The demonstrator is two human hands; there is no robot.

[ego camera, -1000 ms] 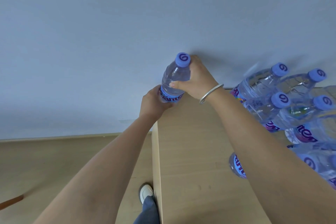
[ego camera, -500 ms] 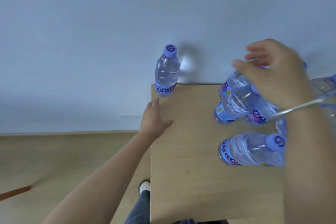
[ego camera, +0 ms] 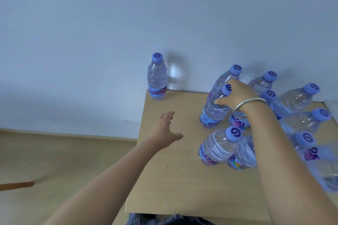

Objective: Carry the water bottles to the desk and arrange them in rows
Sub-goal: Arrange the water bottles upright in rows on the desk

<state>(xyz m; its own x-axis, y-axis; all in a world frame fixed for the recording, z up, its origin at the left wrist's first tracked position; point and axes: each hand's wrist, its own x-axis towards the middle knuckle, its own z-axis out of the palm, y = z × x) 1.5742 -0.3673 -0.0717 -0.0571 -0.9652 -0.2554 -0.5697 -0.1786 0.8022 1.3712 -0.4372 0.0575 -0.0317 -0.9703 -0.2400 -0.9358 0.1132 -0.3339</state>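
A lone water bottle (ego camera: pixel 157 80) with a purple cap stands upright at the far left corner of the light wooden desk (ego camera: pixel 182 179). Several more clear bottles crowd the desk's right side. My right hand (ego camera: pixel 237 95), a silver bangle on its wrist, grips the neck and shoulder of one bottle (ego camera: pixel 214 109) at the left edge of that group. Another bottle (ego camera: pixel 219 146) stands nearer to me. My left hand (ego camera: pixel 166 129) hovers open over the desk's left part, fingers spread, touching nothing.
The desk stands against a pale blue wall (ego camera: pixel 164 14). Left of the desk lies wooden floor (ego camera: pixel 54 160), with a brown stick (ego camera: pixel 16 186) at the frame's left edge. My legs show below the desk's near edge.
Both hands let go of the corner bottle, which now stands alone. My right hand swung right and closed on a bottle in the group. My left hand drew back and opened.
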